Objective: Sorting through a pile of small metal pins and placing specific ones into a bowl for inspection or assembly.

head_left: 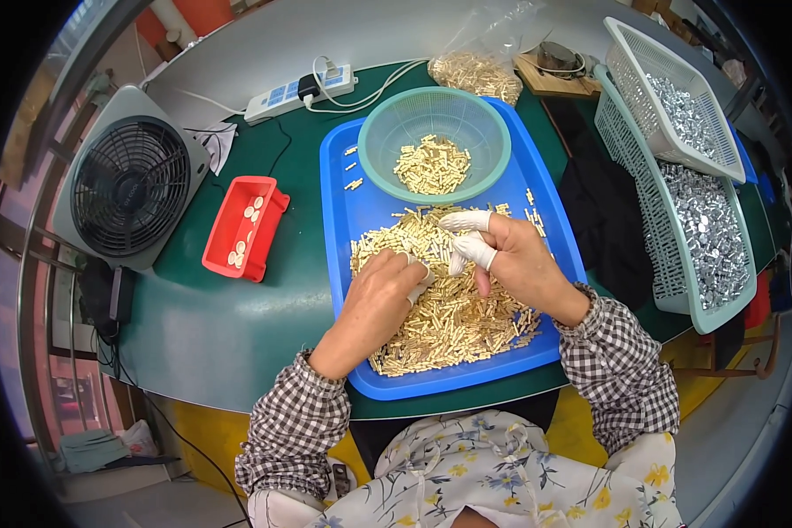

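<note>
My left hand (380, 297) hovers at the left of a heap of small brass-coloured cylindrical pieces (449, 326). Its fingers are curled together, with white finger cots on some tips; anything between them is hidden. Over the upper middle of the heap is my right hand (521, 260), white cots on several fingers. Those fingers stretch leftward with gaps between them, and I make out no piece held there. The heap lies in a blue tray (333, 189). Toward the tray's far end stands a green plastic colander (374, 145), with more brass pieces (433, 165) inside.
Left of the tray are a red bin (216, 246) with pale round pieces and a grey fan (132, 185). A power strip (282, 99) and a clear bag (480, 70) of brass pieces lie behind. At right, a white basket (638, 53) overlaps a pale green basket (634, 167); both hold silvery parts.
</note>
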Tool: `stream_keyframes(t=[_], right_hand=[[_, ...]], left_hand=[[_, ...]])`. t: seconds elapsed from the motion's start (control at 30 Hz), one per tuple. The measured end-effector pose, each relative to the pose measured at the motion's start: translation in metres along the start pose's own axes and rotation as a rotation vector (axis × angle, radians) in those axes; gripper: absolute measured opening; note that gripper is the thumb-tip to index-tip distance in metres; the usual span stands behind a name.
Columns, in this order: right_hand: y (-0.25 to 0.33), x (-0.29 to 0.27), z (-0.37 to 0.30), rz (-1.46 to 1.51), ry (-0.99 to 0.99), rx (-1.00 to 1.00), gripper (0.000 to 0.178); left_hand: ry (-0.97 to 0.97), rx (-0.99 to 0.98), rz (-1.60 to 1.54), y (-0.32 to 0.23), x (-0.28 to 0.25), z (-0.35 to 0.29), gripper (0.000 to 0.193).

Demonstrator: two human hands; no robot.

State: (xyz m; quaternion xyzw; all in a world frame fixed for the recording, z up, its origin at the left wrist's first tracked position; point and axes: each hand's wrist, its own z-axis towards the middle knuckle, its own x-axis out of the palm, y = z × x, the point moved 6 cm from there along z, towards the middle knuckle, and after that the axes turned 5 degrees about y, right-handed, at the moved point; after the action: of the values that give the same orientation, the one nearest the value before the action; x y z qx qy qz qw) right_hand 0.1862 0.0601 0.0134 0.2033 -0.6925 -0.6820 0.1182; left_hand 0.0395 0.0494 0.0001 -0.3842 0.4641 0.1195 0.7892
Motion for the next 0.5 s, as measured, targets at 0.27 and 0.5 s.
stream_keyframes(t=[0.27,0.5], right_hand=[[0.005,0.007,-0.007,-0.007,0.06,0.004,0.024],[0.011,0.014,-0.011,-0.155,0.05,-0.071,0.023]], left_hand=[[-0.13,-0.512,-1.113,0.028,-0.007,-0.006,0.009],[-0.122,-0.472,-1.474,0.034,0.0,-0.008,0.015]])
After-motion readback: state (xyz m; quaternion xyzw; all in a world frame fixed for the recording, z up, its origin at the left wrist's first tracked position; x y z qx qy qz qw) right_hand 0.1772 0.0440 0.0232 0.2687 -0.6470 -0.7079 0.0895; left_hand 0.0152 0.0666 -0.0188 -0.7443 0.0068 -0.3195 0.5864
